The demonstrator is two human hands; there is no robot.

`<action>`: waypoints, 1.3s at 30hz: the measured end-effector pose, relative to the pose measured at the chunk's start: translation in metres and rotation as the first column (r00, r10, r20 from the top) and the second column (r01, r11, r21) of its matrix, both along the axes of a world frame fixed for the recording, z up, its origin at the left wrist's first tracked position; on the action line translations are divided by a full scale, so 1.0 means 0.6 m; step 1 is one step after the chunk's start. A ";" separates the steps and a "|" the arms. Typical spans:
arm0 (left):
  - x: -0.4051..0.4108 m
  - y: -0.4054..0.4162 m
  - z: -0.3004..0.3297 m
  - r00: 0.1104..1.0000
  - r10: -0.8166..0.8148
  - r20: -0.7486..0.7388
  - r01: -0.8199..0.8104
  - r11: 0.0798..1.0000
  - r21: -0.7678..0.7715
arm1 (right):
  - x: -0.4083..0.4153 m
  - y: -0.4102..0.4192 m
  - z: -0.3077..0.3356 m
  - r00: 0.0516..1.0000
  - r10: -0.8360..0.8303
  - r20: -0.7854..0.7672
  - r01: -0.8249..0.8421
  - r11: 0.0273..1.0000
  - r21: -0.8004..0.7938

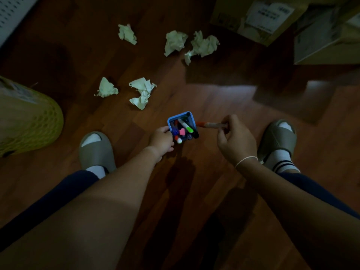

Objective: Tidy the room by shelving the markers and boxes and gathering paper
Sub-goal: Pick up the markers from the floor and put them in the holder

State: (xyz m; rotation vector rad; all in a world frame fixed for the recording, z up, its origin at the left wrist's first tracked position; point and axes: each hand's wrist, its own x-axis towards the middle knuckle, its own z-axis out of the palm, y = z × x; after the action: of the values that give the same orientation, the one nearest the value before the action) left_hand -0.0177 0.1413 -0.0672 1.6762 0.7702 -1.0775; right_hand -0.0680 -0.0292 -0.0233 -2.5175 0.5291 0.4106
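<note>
A small blue marker holder (180, 116) with several coloured markers in it sits low over the wooden floor, gripped at its near-left side by my left hand (161, 140). Just right of it, my right hand (234, 140) pinches an orange-tipped marker (207, 124) whose tip points at the holder's right rim. Several crumpled paper balls lie on the floor beyond: one (106, 88), another (143, 92), one farther back (127, 34), and a pair (202, 44) at the back right.
A yellow-green mesh basket (29, 117) lies at the left. Cardboard boxes (259, 18) stand at the back right, with a pale box (323, 41) beside them. My feet in grey slippers (96, 151) flank the holder. A white perforated panel (11, 14) is at top left.
</note>
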 end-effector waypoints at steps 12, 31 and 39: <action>0.002 -0.001 0.000 0.998 0.061 -0.035 -0.062 0.998 -0.018 | 0.010 0.042 -0.014 0.988 0.107 0.116 -0.109 0.994 0.015; 0.030 -0.008 -0.018 0.988 0.138 -0.074 -0.141 0.989 -0.036 | 0.057 0.064 -0.105 0.832 -0.283 -0.477 0.523 0.687 0.504; 0.051 -0.007 0.008 0.989 0.143 -0.041 -0.144 0.989 -0.040 | 0.087 0.054 -0.104 0.737 -0.372 -0.564 0.670 0.510 0.539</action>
State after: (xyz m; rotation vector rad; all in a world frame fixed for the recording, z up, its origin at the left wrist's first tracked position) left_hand 0.0128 0.1369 -0.0627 1.5433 0.8727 -1.0206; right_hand -0.0156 0.0032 -0.0859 -1.3880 1.0325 0.7018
